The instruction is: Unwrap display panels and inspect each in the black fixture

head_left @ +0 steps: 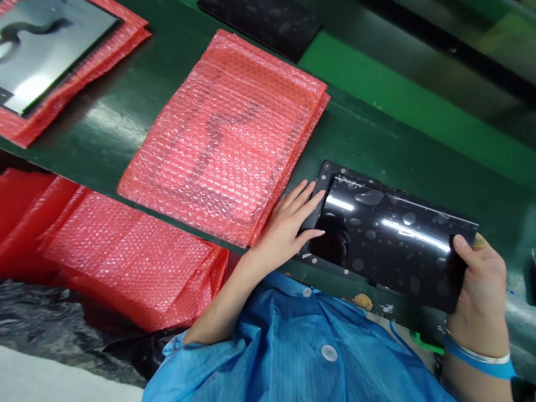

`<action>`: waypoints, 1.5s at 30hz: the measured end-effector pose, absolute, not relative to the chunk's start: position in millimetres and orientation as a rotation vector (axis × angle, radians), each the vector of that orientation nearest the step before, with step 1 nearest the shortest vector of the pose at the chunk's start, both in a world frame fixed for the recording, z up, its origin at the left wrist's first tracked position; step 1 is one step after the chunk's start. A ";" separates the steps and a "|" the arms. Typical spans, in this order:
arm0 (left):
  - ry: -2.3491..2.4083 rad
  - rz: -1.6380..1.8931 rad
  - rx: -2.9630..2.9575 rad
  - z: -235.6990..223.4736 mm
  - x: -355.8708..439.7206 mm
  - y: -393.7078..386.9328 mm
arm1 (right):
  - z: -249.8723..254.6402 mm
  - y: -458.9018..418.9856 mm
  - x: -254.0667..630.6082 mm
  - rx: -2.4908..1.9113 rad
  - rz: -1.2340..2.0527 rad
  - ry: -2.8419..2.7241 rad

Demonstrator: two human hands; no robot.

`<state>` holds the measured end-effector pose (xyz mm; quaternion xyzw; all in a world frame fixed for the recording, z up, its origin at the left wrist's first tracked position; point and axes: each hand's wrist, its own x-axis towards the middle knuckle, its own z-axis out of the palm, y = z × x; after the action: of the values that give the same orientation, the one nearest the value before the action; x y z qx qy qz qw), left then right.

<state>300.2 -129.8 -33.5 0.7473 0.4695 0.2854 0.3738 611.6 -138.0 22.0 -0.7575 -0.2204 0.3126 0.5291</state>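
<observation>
A glossy black screen panel (385, 240), with bubble-like marks under its surface film, lies over a dark plate (312, 251) dotted with small round spots. My left hand (288, 223) rests with fingers spread at the plate's left edge, thumb and fingertips near the panel's end; it holds nothing. At the other end, my right hand (481, 273) grips the panel's right edge, thumb on top and the other fingers mostly hidden beneath. That end seems slightly raised. Just left of my left hand is a stack of red bubble-wrap bags (226, 139), a dark curved shape showing through.
On the green table (113, 128), a grey panel (54, 50) with a dark cable lies on red bubble wrap at upper left. More red bubble bags (125, 251) hang below the table's near edge over black plastic (42, 318). Another dark panel (263, 22) lies at the back.
</observation>
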 end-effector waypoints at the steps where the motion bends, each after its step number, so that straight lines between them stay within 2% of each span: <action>1: 1.203 0.727 1.922 -33.7 300.1 -129.8 | 22.3 -138.3 611.3 -1.810 0.745 -0.537; 45: 1.249 0.768 2.155 -37.6 304.1 -134.9 | 16.7 -134.8 616.6 -1.893 0.837 -0.719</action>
<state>304.1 -134.9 -37.6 0.7973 0.4622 0.2841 0.2645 616.6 -134.8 16.7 -0.7682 -0.2917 0.3396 0.4576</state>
